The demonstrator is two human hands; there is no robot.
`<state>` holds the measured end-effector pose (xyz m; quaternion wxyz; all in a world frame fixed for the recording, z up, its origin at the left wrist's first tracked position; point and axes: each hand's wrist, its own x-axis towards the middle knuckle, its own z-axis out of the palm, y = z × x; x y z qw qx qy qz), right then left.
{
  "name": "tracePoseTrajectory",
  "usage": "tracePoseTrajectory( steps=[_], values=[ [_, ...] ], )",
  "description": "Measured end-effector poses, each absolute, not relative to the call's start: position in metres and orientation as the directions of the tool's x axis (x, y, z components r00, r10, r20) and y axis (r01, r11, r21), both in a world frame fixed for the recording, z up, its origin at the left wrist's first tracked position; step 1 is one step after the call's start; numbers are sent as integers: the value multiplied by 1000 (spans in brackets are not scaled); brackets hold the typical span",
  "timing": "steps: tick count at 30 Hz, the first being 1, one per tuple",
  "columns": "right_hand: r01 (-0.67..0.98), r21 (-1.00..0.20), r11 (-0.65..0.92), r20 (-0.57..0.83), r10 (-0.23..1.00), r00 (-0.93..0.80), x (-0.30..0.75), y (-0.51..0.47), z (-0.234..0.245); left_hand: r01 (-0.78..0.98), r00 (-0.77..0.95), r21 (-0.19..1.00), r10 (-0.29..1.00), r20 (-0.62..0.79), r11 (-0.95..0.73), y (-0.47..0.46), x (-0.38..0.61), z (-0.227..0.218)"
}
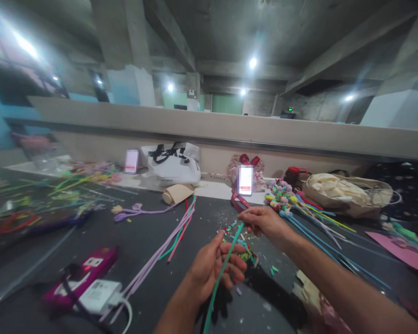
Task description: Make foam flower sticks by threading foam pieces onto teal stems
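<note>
Green stem (224, 266) slants through the near centre, its far end pinched between thumb and fingers of your right hand (261, 220), presumably to steady that tip as the rest runs toward you. Your left hand (209, 266) lies palm up beneath, fingers loosely spread, gripping nothing, perhaps as a rest; contact unclear. Coloured scraps (250, 253) lie just beyond, apparently where handling centres.

Nothing reads surely: lettering on the white bag (181, 170) is creased, print on the white charger (95, 299) too small.
</note>
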<state>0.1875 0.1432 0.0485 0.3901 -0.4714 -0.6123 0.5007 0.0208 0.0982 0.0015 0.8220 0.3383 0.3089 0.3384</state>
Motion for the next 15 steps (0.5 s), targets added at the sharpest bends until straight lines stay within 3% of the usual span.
tracePoseTrajectory(
  steps=[4,8,15],
  values=[
    [190,-982,7,-41,969,-244,191,147,38,-383,544,745,785,-296,546,99,19,3],
    [203,-979,19,-39,959,-279,179,142,26,-364,511,803,822,-251,472,98,21,-1],
    [258,-958,129,53,959,-279,169,146,33,-316,419,891,891,-177,326,100,19,-7]
  ],
)
